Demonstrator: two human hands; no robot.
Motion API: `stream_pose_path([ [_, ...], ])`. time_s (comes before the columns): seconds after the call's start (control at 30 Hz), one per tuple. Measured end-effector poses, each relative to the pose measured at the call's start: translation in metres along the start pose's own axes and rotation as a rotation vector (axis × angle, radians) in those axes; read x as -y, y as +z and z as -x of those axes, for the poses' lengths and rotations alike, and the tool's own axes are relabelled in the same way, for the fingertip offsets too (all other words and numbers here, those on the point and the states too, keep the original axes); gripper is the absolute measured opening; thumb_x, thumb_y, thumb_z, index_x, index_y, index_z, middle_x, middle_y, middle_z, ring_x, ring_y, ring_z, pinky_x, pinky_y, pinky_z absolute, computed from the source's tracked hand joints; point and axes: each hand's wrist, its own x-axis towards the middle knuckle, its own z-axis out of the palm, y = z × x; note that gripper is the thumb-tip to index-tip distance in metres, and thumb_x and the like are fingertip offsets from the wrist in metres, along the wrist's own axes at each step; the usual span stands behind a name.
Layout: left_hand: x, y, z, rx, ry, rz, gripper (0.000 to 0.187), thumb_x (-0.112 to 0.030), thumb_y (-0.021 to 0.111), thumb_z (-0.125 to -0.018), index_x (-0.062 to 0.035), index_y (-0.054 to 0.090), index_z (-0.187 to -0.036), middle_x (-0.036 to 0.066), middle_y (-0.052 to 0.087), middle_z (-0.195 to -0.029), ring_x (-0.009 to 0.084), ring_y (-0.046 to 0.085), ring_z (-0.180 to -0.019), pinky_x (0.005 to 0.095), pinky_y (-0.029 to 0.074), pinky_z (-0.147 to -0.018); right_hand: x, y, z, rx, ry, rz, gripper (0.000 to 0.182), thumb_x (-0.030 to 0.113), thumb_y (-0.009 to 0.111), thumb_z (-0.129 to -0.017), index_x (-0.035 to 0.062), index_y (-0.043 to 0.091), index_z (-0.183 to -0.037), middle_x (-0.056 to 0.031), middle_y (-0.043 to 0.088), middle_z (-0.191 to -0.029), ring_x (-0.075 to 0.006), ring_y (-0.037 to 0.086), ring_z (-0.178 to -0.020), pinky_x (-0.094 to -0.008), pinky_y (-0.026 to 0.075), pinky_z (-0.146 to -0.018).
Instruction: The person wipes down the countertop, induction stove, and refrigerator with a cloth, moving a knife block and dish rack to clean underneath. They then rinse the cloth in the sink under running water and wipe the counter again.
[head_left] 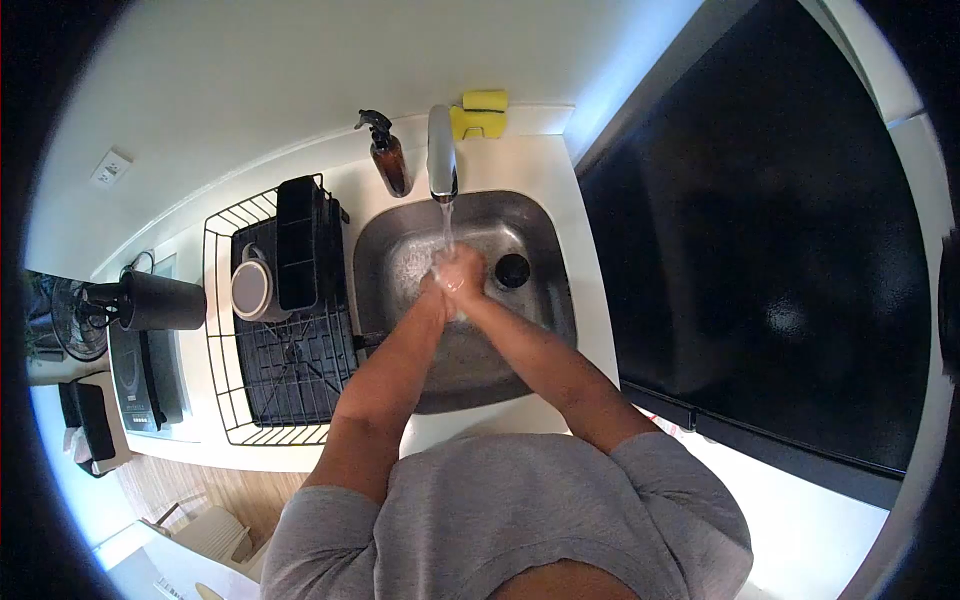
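Note:
Under the chrome faucet, a stream of water falls onto my two hands, which are pressed together above the sink basin. My right hand is uppermost, its fingers curled around my left hand. White patches that look like suds or splashing water show on the hands. Most of my left hand is covered, and its fingers are hidden. A round black drain lies just right of the hands.
Left of the sink stands a black wire dish rack holding a mug. Behind the sink are an amber spray bottle and a yellow sponge beside a yellow cloth. A large black panel rises at the right.

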Motion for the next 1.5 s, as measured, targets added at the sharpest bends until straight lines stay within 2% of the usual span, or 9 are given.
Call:
stream_pose_path([
  [0.4, -0.002, -0.002, -0.029, 0.191, -0.084, 0.02, 0.037, -0.031, 0.033, -0.093, -0.0047, 0.054, -0.109, 0.014, 0.06, -0.102, 0.028, 0.059, -0.09, 0.0399, 0.048, -0.077, -0.001, 0.025, 0.03, -0.181, -0.449, 0.005, 0.027, 0.025, 0.063, -0.071, -0.0013, 0.059, -0.073, -0.0211, 0.06, -0.078, -0.0358, 0.059, -0.076, -0.0413, 0.046, -0.068],
  [0.6, -0.004, 0.005, -0.003, 0.138, -0.051, 0.06, 0.038, -0.033, 0.033, -0.092, -0.0053, 0.054, -0.108, 0.013, 0.061, -0.099, 0.0275, 0.059, -0.088, 0.0395, 0.048, -0.077, -0.029, -0.004, -0.037, -0.121, 0.078, -0.05, 0.029, 0.027, 0.063, -0.071, 0.0004, 0.059, -0.08, -0.0209, 0.061, -0.077, -0.038, 0.059, -0.074, -0.044, 0.045, -0.068],
  [0.7, -0.018, 0.011, -0.002, 0.136, 0.022, 0.051, 0.04, -0.034, 0.029, -0.092, -0.0069, 0.054, -0.107, 0.012, 0.06, -0.099, 0.0247, 0.058, -0.089, 0.0383, 0.046, -0.08, -0.009, 0.0, -0.019, -0.237, -0.089, -0.191, 0.029, 0.028, 0.063, -0.071, 0.0005, 0.059, -0.081, -0.0201, 0.06, -0.075, -0.0371, 0.059, -0.073, -0.0433, 0.045, -0.068],
  [0.77, -0.023, -0.028, -0.062, 0.214, 0.299, -1.131, 0.041, -0.036, 0.036, -0.09, -0.0081, 0.051, -0.115, 0.015, 0.058, -0.106, 0.0262, 0.057, -0.096, 0.0362, 0.046, -0.083, -0.007, 0.015, -0.001, -0.254, -0.2, -0.163, 0.03, 0.028, 0.064, -0.071, 0.0009, 0.059, -0.083, -0.0194, 0.059, -0.074, -0.0363, 0.059, -0.073, -0.0418, 0.045, -0.068],
  [0.83, 0.016, -0.082, -0.168, 0.641, 0.663, -0.721, 0.04, -0.037, 0.042, -0.088, -0.0091, 0.051, -0.115, 0.016, 0.057, -0.107, 0.0256, 0.056, -0.096, 0.0363, 0.045, -0.086, 0.018, 0.011, 0.021, -0.111, -0.278, -0.205, 0.03, 0.027, 0.064, -0.07, 0.0009, 0.06, -0.085, -0.0197, 0.06, -0.075, -0.0363, 0.059, -0.074, -0.0415, 0.045, -0.069],
  [1.17, -0.005, 0.009, -0.017, 0.04, -0.014, 0.098, 0.038, -0.037, 0.031, -0.093, -0.006, 0.053, -0.1, 0.01, 0.059, -0.09, 0.0271, 0.058, -0.08, 0.0419, 0.047, -0.077, -0.038, 0.001, -0.039, -0.161, -0.012, 0.022, 0.028, 0.025, 0.063, -0.07, 0.0016, 0.061, -0.085, -0.0202, 0.062, -0.082, -0.0359, 0.06, -0.077, -0.0416, 0.046, -0.069],
  [1.3, 0.004, -0.02, -0.066, 0.253, -0.065, 0.127, 0.042, -0.04, 0.032, -0.091, -0.0078, 0.053, -0.106, 0.011, 0.059, -0.101, 0.0289, 0.056, -0.095, 0.0402, 0.043, -0.088, -0.006, 0.009, -0.001, -0.129, -0.192, -0.248, 0.029, 0.025, 0.066, -0.068, 0.0012, 0.061, -0.084, -0.0195, 0.062, -0.082, -0.0366, 0.059, -0.077, -0.0397, 0.046, -0.07],
  [1.37, 0.024, -0.037, -0.071, 1.162, -0.058, 1.058, 0.036, -0.039, 0.037, -0.088, -0.0093, 0.054, -0.099, 0.011, 0.058, -0.097, 0.0249, 0.056, -0.094, 0.0357, 0.043, -0.086, 0.005, 0.012, 0.01, -0.115, -0.319, -0.168, 0.028, 0.024, 0.066, -0.068, 0.001, 0.061, -0.083, -0.0196, 0.062, -0.083, -0.0369, 0.059, -0.077, -0.0391, 0.046, -0.069],
  [1.5, 0.023, -0.054, -0.129, 1.42, -0.066, 0.473, 0.031, -0.034, 0.04, -0.086, -0.0104, 0.055, -0.1, 0.011, 0.057, -0.102, 0.0195, 0.053, -0.099, 0.0321, 0.042, -0.086, 0.007, 0.012, 0.002, -0.104, -0.32, -0.04, 0.022, 0.022, 0.064, -0.07, 0.001, 0.061, -0.076, -0.0182, 0.06, -0.074, -0.0303, 0.06, -0.069, -0.0363, 0.046, -0.065],
])
